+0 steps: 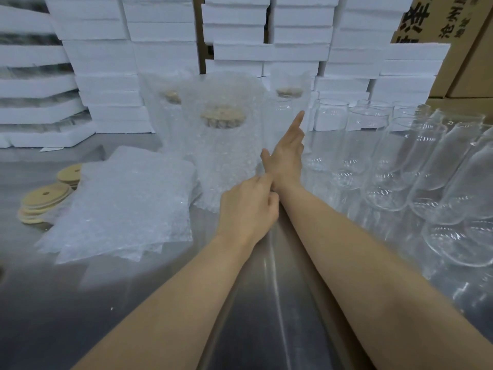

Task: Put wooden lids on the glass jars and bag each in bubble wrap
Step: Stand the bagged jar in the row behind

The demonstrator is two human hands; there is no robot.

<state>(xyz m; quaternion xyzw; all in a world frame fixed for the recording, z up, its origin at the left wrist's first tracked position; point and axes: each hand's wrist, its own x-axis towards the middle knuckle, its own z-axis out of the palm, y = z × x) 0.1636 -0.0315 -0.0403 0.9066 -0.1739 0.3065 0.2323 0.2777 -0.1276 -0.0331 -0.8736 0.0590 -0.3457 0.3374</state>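
Observation:
Three glass jars with wooden lids stand bagged in bubble wrap at mid-table: a near one (222, 150), one behind it to the left (170, 110) and one at the back right (289, 108). My right hand (288, 153) stretches forward with straight fingers between the near bagged jar and the bare glass jars (373, 161), its fingertip reaching up toward the back right bagged jar. My left hand (248, 206) has curled fingers, with index and thumb against my right wrist, and holds no object. Flat bubble wrap bags (125, 204) lie in a pile at the left, beside loose wooden lids (45, 201).
Several empty jars crowd the right side of the steel table (266, 303), some standing and some lying down. White foam blocks (106, 62) are stacked along the back, and cardboard boxes (466, 49) stand at the far right.

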